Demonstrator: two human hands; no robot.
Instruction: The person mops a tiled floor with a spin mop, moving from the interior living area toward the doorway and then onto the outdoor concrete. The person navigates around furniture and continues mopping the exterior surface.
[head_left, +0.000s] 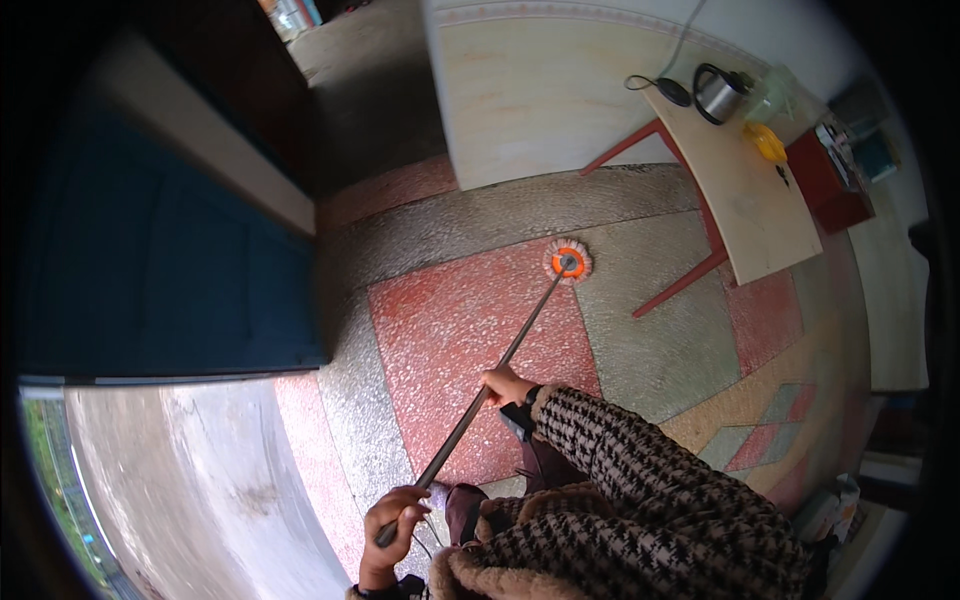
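A mop with a long dark pole (525, 324) slants away from me across the terrazzo floor (465, 330). Its round head (568, 262) has an orange plate and a pale fringe, and rests where a red panel meets a greenish one. My left hand (394, 521) is wrapped around the pole close to its top end, near my body. Farther down, my right hand (507, 385) grips the same pole, its wrist carrying a dark band. Both sleeves lead back to a houndstooth coat (637, 465). One of my shoes (463, 504) shows below the pole.
A wooden table (739, 180) with red legs stands at the right, bearing an electric kettle (720, 96), a yellow object (765, 142) and a dark red box (829, 180). To the left are a blue door (165, 247) and a bright outdoor opening. A dark doorway (375, 97) lies ahead.
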